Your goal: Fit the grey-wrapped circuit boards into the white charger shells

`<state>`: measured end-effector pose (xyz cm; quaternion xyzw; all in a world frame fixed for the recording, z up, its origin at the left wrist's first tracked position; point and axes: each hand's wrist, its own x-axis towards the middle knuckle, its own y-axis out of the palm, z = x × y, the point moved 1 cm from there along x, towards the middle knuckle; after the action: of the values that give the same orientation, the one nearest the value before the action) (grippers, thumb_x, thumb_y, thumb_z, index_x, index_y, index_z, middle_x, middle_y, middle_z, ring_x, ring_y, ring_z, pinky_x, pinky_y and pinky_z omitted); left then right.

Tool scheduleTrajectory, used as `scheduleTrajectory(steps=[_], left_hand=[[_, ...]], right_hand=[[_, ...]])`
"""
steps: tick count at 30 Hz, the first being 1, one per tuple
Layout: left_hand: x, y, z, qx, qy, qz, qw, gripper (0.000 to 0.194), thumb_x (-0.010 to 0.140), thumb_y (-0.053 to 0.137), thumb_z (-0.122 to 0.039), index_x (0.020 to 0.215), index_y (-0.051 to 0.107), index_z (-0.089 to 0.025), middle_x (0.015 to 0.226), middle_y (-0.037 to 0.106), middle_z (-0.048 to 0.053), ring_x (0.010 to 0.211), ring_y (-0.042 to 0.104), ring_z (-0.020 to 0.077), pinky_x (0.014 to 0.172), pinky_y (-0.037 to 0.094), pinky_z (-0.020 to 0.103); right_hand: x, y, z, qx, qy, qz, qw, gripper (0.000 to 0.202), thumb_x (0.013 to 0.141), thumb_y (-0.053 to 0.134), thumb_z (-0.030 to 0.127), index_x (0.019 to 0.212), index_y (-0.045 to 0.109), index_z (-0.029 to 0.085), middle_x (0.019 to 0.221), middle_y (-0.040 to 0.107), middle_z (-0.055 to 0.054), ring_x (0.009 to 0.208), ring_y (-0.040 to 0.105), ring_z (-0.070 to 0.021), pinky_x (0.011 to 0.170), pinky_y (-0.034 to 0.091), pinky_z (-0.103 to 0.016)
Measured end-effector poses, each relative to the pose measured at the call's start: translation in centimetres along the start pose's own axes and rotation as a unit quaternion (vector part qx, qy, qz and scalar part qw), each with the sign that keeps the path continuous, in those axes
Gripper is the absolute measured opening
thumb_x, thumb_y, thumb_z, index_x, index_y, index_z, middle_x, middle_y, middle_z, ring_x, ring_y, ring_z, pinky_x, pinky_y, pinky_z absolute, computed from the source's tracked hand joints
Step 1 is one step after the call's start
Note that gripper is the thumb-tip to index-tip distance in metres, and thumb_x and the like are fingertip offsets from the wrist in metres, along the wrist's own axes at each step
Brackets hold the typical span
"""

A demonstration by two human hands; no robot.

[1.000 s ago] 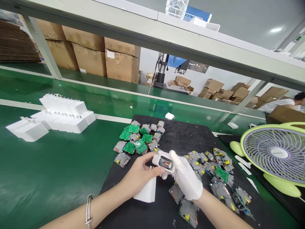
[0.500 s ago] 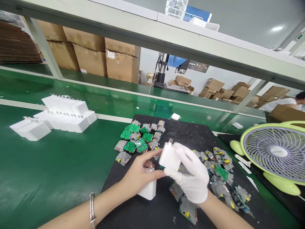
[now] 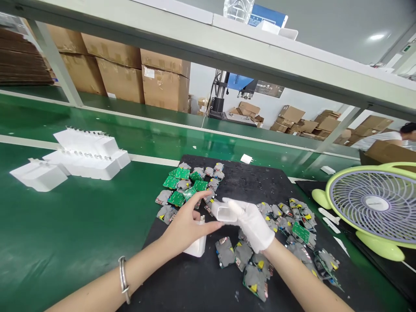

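Note:
My right hand [image 3: 256,227], in a white glove, pinches a white plug-charger housing [image 3: 224,213] with its hollow end towards me. My bare left hand [image 3: 180,227] curls its lower fingers round a second white charger housing [image 3: 196,248], whose metal prongs point up. The left thumb and index finger are spread at the near side of the first housing; whether they touch it I cannot tell. Beneath both hands lies a black mat [image 3: 253,177]. Circuit boards with grey filler lie in a left group [image 3: 177,199], a right group [image 3: 301,232] and a front group [image 3: 255,279].
White charger housings [image 3: 87,162] stand stacked on the green bench at left. A single white charger [image 3: 247,159] lies behind the mat. At right is a green fan [image 3: 377,206]. A shelf beam [image 3: 260,47] crosses above; cardboard boxes [image 3: 165,86] and a person [image 3: 386,138] are beyond.
The housing in my right hand has turned from prongs up to hollow end facing me, moving slightly left. My left hand has shifted a little left and up with its charger housing.

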<state>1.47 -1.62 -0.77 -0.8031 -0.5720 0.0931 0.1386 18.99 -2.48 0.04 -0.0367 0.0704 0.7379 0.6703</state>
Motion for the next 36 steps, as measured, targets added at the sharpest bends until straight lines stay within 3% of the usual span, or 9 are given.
scheduleTrajectory(steps=[3,5,8,12,14,21,28,33,36], left_hand=[[-0.1,-0.1,-0.7,0.018,0.116,0.059,0.991,0.05,0.065,0.071,-0.03,0.114,0.06,-0.028,0.112,0.064,0.003,0.084,0.06,0.0172,0.074,0.046,0.027],[-0.2,0.0,-1.0,0.015,0.14,0.058,0.988,0.032,0.071,0.066,-0.024,0.102,0.066,-0.025,0.108,0.065,0.003,0.095,0.058,0.0196,0.081,0.045,0.027],[-0.1,0.1,-1.0,0.008,0.112,0.01,0.994,0.028,0.075,0.06,-0.022,0.102,0.065,-0.025,0.102,0.066,0.002,0.089,0.059,0.0183,0.074,0.045,0.025],[0.1,-0.1,-0.8,0.021,0.092,-0.045,0.995,0.027,0.074,0.061,-0.023,0.101,0.066,-0.026,0.1,0.067,0.001,0.088,0.06,0.0186,0.071,0.044,0.025],[0.2,-0.2,-0.8,0.017,0.098,-0.04,0.994,0.027,0.074,0.061,-0.022,0.1,0.066,-0.025,0.101,0.067,0.001,0.089,0.06,0.0188,0.069,0.044,0.024],[0.1,-0.2,-1.0,-0.011,0.11,-0.028,0.993,0.027,0.073,0.062,-0.021,0.1,0.066,-0.024,0.102,0.066,0.002,0.086,0.06,0.0178,0.068,0.045,0.024],[0.6,-0.3,-0.3,-0.071,0.046,-0.011,0.996,0.035,0.072,0.066,-0.032,0.105,0.065,-0.022,0.104,0.068,0.003,0.088,0.063,0.021,0.076,0.047,0.028],[0.7,-0.8,-0.4,-0.058,0.038,0.034,0.997,0.039,0.074,0.063,-0.034,0.111,0.062,-0.022,0.109,0.067,0.005,0.086,0.062,0.0208,0.077,0.047,0.029],[0.5,-1.0,-0.7,-0.018,0.064,0.108,0.992,0.042,0.075,0.062,-0.034,0.115,0.061,-0.022,0.11,0.065,0.005,0.083,0.06,0.019,0.074,0.046,0.027]], right_hand=[[-0.8,0.4,0.4,-0.104,-0.017,0.088,0.991,0.056,0.079,0.048,0.06,0.089,0.069,0.009,0.071,0.066,-0.007,0.063,0.061,-0.0179,0.062,0.052,-0.032],[-1.1,-0.1,0.9,-0.261,-0.093,0.028,0.96,0.056,0.083,0.042,0.058,0.095,0.068,0.009,0.074,0.064,-0.008,0.065,0.059,-0.0185,0.064,0.05,-0.032],[-1.4,-1.1,2.1,-0.454,-0.182,-0.024,0.872,0.045,0.083,0.049,0.046,0.111,0.062,0.014,0.086,0.064,-0.01,0.072,0.057,-0.0195,0.072,0.048,-0.035],[-2.0,-1.4,3.3,-0.485,-0.232,0.193,0.82,0.043,0.071,0.065,0.034,0.112,0.062,0.021,0.104,0.064,-0.008,0.088,0.06,-0.0201,0.076,0.049,-0.031],[-2.2,-1.2,3.3,-0.468,-0.254,0.241,0.811,0.042,0.066,0.067,0.031,0.107,0.066,0.021,0.105,0.065,-0.006,0.091,0.06,-0.0199,0.076,0.049,-0.028],[-2.3,-1.6,1.7,-0.441,-0.234,0.289,0.817,0.027,0.062,0.067,0.024,0.088,0.072,0.022,0.086,0.069,0.0,0.081,0.062,-0.0158,0.069,0.049,-0.021],[-1.2,-1.8,-0.1,-0.417,-0.219,0.296,0.831,0.031,0.053,0.076,0.029,0.083,0.073,0.022,0.082,0.065,0.001,0.076,0.062,-0.015,0.065,0.049,-0.019],[-2.0,-2.7,2.9,-0.379,-0.237,0.284,0.848,0.038,0.053,0.08,0.033,0.088,0.071,0.023,0.09,0.062,-0.001,0.079,0.06,-0.0157,0.071,0.05,-0.024],[-2.6,-3.9,4.8,-0.327,-0.29,0.182,0.881,0.041,0.057,0.081,0.028,0.096,0.067,0.023,0.098,0.058,-0.003,0.084,0.059,-0.015,0.075,0.049,-0.025]])
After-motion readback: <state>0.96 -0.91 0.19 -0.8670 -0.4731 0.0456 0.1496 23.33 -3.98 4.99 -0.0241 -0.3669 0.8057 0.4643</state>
